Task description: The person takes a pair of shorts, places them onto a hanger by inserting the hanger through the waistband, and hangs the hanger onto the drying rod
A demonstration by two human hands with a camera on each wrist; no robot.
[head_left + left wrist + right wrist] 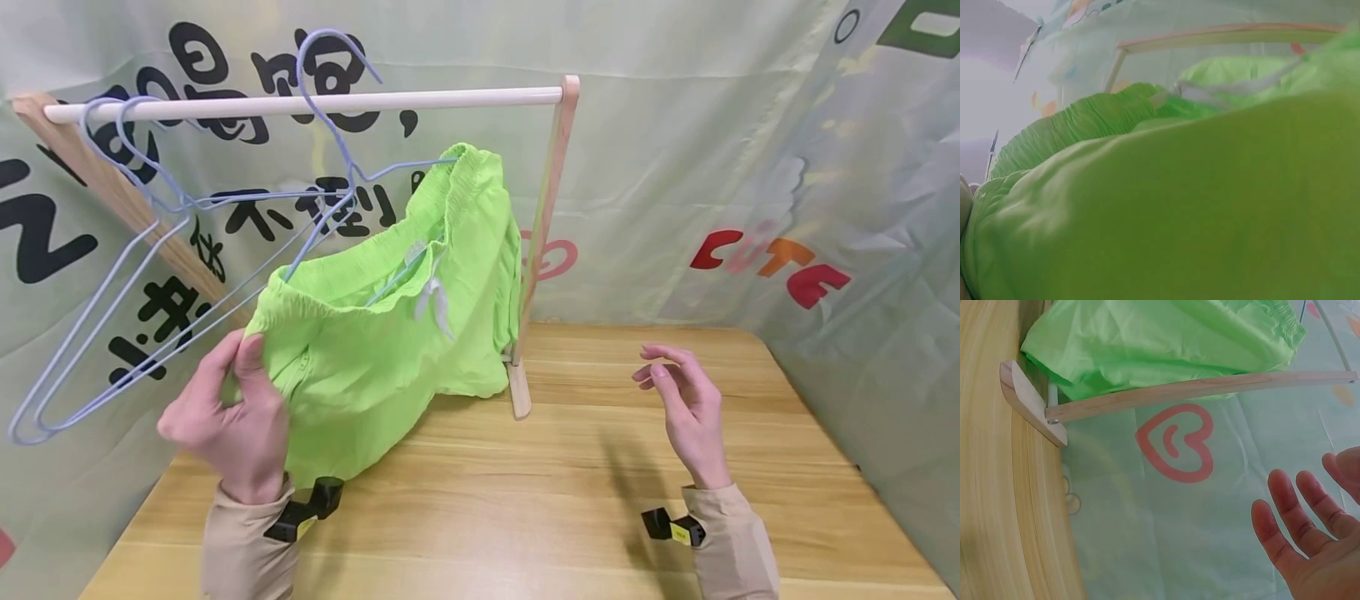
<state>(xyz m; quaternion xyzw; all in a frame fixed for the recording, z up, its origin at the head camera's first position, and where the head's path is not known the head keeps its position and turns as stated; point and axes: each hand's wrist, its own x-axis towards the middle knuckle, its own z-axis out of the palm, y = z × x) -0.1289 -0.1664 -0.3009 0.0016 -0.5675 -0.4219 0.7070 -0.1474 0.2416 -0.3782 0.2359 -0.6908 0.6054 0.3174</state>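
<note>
Bright green shorts (375, 358) with an elastic waist and a white drawstring (433, 302) hang spread on a pale blue wire hanger (348, 171). One hanger shoulder runs into the far end of the waistband, the other into the near left end. The hook rises above the white rod, its tip higher than the rod in the head view. My left hand (236, 417) pinches the near left waistband between thumb and fingers. In the left wrist view the green fabric (1210, 206) fills most of the picture. My right hand (690, 408) is over the table's right side, fingers loosely bent, holding nothing.
A wooden rack with a white rod (465, 100) stands on the wooden table (570, 500); its right post (551, 208) is beside the shorts. Two more pale blue hangers (112, 292) hang at the rod's left end. Printed curtains (637, 167) enclose the table's back and sides.
</note>
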